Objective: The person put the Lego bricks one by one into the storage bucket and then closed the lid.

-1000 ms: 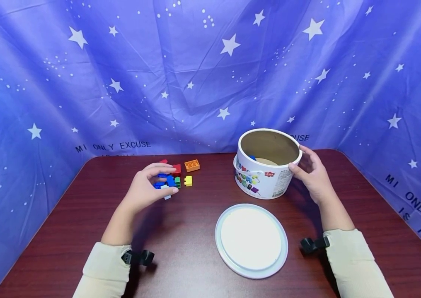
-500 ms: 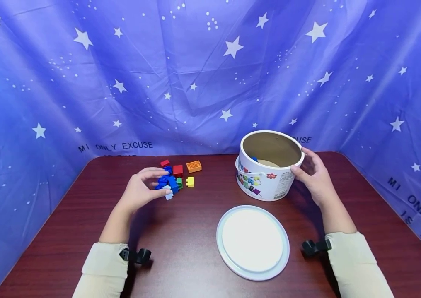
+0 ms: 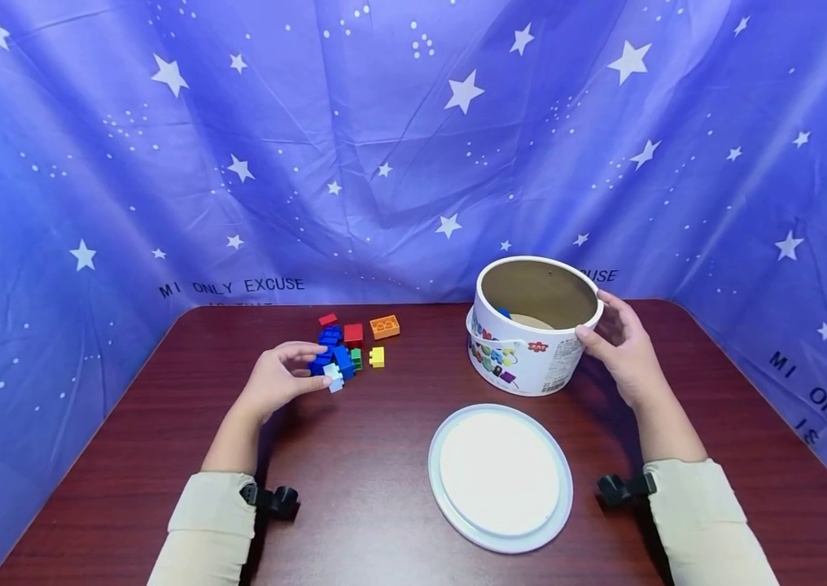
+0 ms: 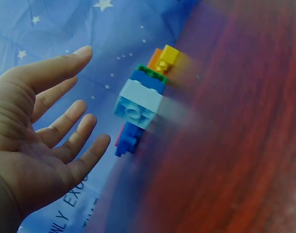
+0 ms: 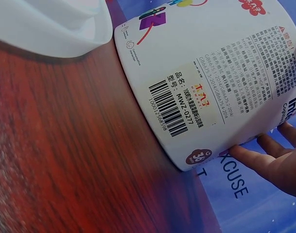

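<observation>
My left hand [image 3: 277,382] is at the near left side of a small heap of toy building bricks, thumb and fingers apart. Its thumb tip lies right at a light blue brick [image 3: 334,377] in the head view; in the left wrist view that brick [image 4: 138,103] stands apart from the spread fingers. Dark blue bricks [image 3: 343,360], a green brick [image 3: 356,359] and a red brick [image 3: 352,334] are beside it. My right hand [image 3: 624,352] grips the right side of a white bucket [image 3: 523,366], thumb in front near the rim, fingers along the outer wall [image 5: 264,160].
A yellow brick [image 3: 377,357] and an orange brick [image 3: 385,327] lie just right of the heap. The round white lid [image 3: 500,472] is flat on the dark red table [image 3: 355,488], in front of the bucket. A starry blue curtain [image 3: 384,203] hangs behind.
My left hand has drawn back slightly left from over the heap, its thumb coming to the light blue brick and uncovering more bricks. My right hand stays on the bucket. The head view shifted slightly.
</observation>
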{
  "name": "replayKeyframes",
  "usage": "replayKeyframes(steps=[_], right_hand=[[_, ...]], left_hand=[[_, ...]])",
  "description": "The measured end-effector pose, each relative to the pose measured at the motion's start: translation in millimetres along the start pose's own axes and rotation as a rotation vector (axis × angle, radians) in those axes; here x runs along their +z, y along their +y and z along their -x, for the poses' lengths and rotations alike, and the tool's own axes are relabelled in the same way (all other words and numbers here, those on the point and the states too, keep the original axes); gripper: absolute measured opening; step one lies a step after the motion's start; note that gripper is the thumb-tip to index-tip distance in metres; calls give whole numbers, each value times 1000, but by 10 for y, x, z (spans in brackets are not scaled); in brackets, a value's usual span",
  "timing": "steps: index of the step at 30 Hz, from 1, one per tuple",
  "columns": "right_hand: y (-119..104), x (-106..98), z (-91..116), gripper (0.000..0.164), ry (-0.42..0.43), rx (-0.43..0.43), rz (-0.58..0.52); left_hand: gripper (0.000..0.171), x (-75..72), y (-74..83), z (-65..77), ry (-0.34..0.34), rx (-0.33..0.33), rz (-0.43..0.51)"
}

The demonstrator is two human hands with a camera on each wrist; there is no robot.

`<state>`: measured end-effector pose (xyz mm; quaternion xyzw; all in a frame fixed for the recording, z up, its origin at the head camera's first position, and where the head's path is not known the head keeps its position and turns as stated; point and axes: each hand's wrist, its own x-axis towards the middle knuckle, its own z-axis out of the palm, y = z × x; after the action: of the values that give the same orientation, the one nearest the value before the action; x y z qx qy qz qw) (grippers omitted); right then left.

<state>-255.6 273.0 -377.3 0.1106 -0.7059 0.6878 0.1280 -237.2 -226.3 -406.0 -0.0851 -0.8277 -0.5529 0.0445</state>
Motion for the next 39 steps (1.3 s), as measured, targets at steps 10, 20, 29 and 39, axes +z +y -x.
replayKeyframes(steps=[10, 20, 29, 39], right_hand=[[-8, 8, -1, 67, -1, 0, 3], [4, 14, -4, 67, -9, -6, -16], [3, 11, 3, 67, -4, -4, -7], [5, 6, -1, 68, 3, -5, 3]], left_hand=[[52, 77, -114, -11, -29, -69, -73], [48, 162, -149, -11, 26, -54, -200], [39, 208, -157, -26, 66, -24, -299], [39, 220, -93, -26, 78, -46, -173]])
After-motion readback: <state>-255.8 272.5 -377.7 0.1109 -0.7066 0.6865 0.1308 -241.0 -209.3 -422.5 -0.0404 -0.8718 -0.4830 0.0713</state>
